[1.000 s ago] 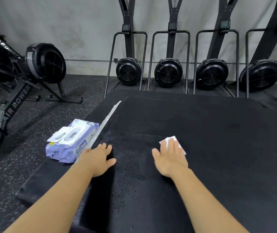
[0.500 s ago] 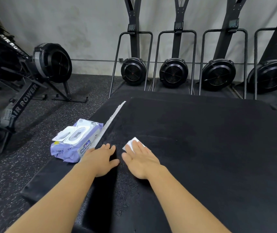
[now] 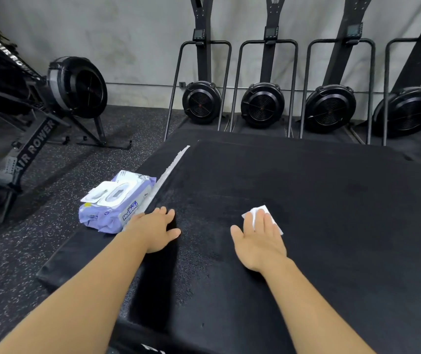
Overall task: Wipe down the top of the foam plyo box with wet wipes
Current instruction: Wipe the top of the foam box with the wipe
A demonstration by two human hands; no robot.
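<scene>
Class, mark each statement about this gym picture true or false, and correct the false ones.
1. The right hand presses a white wipe flat on the plyo box top. True.
2. The left hand lifts the pack of wipes off the surface. False: it rests flat, fingers straight, at the left edge of the box top, next to the pack.
3. The pack's white lid is flipped open. True.
4. The pack lies to the right of the right hand. False: it lies left of both hands, beyond the box top's left edge.
</scene>
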